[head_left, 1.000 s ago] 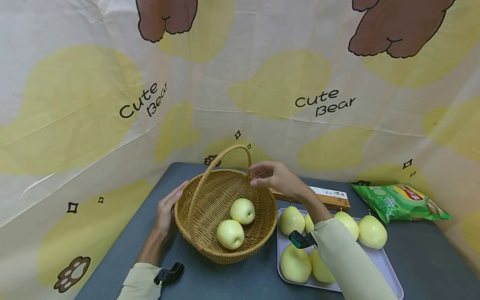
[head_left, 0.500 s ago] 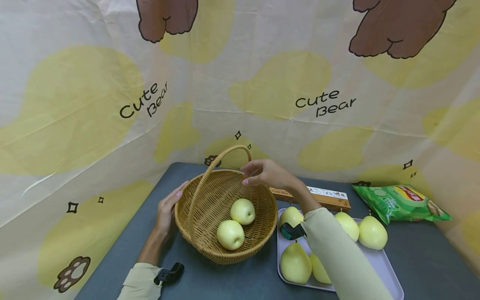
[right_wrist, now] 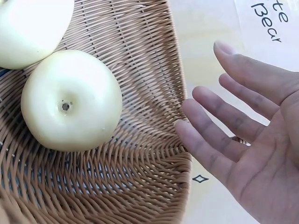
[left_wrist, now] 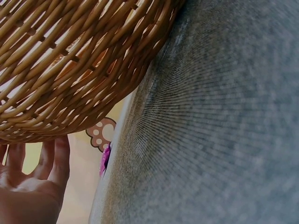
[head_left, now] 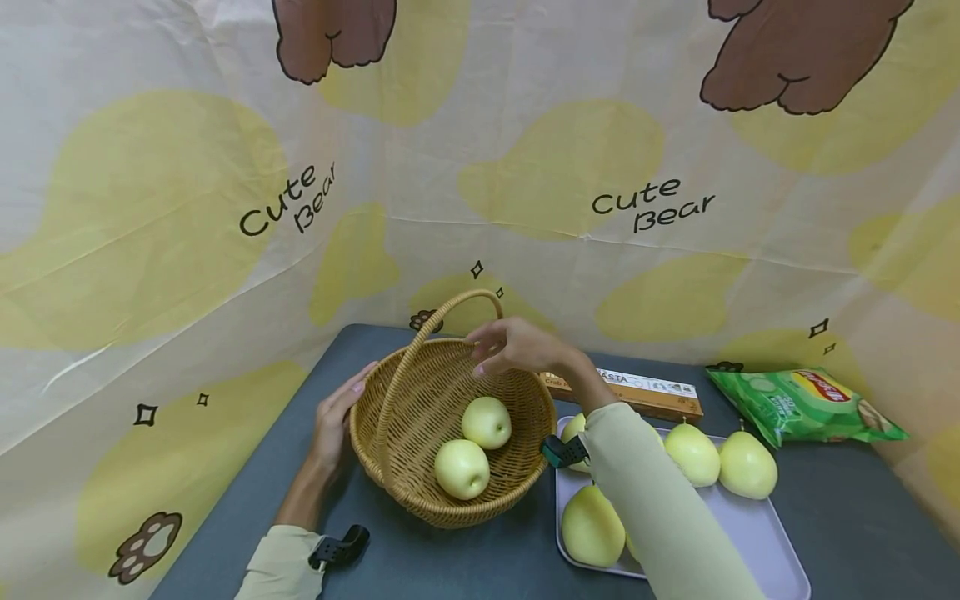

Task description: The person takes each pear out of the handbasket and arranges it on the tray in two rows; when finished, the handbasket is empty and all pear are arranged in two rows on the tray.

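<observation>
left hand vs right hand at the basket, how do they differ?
The left hand rests low against the wicker basket's outer left wall; the right hand hovers above its far rim, by the handle. The left hand touches the weave, while the right hand's contact is unclear. Both are open and hold nothing.

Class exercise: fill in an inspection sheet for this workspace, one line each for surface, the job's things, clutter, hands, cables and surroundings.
Surface: dark grey table.
Job's things: wicker basket with two apples inside; tray of pears to its right.
Clutter: chip bag, long box behind the tray.
Hands: left hand rests open against the basket's left side; right hand open over the far rim, holding nothing.
Cables: nothing seen.
Surroundings: bear-print cloth behind and beside the table.
</observation>
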Demonstrator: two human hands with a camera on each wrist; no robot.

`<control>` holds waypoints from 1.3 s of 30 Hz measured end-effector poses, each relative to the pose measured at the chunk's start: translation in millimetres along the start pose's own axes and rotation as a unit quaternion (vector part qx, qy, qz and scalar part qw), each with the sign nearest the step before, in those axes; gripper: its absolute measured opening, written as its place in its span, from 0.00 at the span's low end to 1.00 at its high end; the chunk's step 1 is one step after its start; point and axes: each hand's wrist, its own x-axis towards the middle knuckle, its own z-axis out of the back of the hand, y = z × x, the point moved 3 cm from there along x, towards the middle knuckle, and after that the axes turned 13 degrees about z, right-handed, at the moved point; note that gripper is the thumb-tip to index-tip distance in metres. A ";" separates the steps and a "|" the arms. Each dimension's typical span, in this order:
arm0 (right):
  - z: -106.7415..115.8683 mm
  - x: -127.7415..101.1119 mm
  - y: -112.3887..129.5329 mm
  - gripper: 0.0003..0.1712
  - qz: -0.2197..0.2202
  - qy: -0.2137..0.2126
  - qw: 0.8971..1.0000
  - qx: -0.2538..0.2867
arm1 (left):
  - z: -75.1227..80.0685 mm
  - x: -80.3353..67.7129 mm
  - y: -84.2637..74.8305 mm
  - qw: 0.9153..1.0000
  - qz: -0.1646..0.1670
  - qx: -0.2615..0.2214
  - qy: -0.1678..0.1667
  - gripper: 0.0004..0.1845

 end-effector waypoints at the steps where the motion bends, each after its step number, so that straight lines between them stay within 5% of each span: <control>1: -0.6 0.8 -0.9 0.35 -0.003 0.004 1.000 -0.005 | -0.1 0.1 -0.1 1.000 0.001 0.000 -0.001 0.26; 6: -5.3 3.6 -6.6 0.36 -0.014 0.033 0.999 -0.028 | -0.6 -0.2 -1.1 1.000 0.001 0.003 -0.001 0.26; 14: -14.2 2.8 -14.9 0.39 -0.074 0.049 0.995 0.048 | 1.5 -0.9 -0.9 1.000 -0.004 0.007 -0.006 0.26; 21: -19.7 5.6 -19.0 0.41 -0.081 0.095 0.992 0.003 | 1.5 -1.6 -0.8 1.000 -0.005 0.001 -0.001 0.26; 39: -30.6 5.3 -25.6 0.41 -0.163 0.123 0.978 0.039 | -0.6 -2.4 -1.8 1.000 0.001 0.010 -0.006 0.26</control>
